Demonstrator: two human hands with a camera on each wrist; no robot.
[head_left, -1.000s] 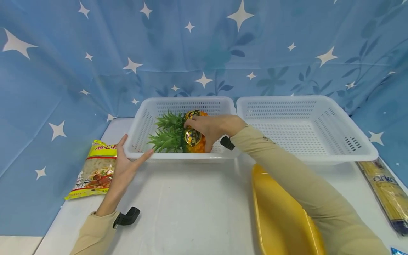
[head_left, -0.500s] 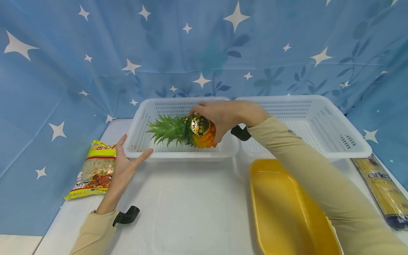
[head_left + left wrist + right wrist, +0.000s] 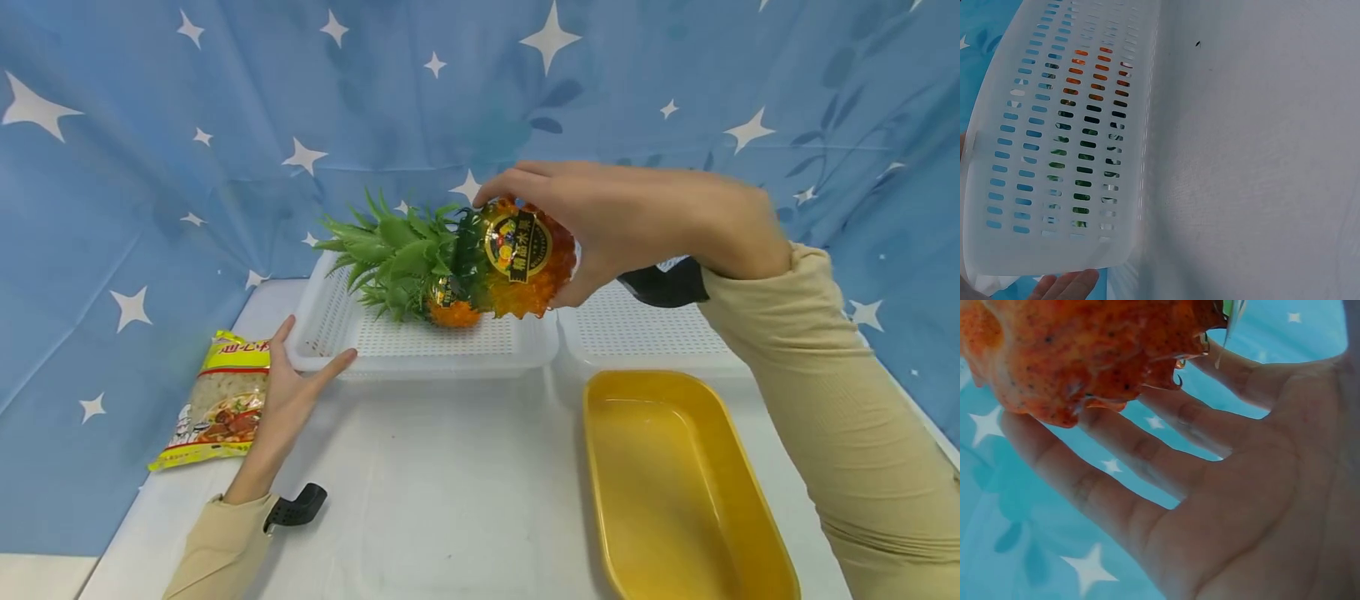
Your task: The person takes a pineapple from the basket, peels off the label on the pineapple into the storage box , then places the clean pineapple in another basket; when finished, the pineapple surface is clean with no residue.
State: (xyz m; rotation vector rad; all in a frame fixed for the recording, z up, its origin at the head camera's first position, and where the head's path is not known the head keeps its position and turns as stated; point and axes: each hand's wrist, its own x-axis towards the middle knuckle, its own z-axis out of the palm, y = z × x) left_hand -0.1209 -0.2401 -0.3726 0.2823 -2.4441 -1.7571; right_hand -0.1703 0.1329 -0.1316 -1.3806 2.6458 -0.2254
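Note:
My right hand (image 3: 592,212) grips an orange toy pineapple (image 3: 525,254) by its lower end, raised above the left white basket (image 3: 442,365). Its green leaves point left, and a black and gold label faces up. In the right wrist view the spiky orange body (image 3: 1085,356) meets my spread fingertips. A second pineapple (image 3: 453,313) lies inside the basket, mostly hidden behind the raised one. At the basket's front left corner rests my left hand (image 3: 294,392), fingers straight along the left end and thumb at the front rim. The left wrist view shows fingertips (image 3: 1075,286) beside the basket's end.
A second white basket (image 3: 660,362) stands to the right, partly behind my right arm. In front of it sits a yellow tray (image 3: 660,483). A yellow-trimmed food packet (image 3: 225,400) lies left of my left hand. A blue star-patterned curtain (image 3: 420,108) hangs behind the baskets.
My right hand has lifted one pineapple up out of the left basket, toward the camera and slightly right. The other pineapple stays in the basket. The left hand has not moved.

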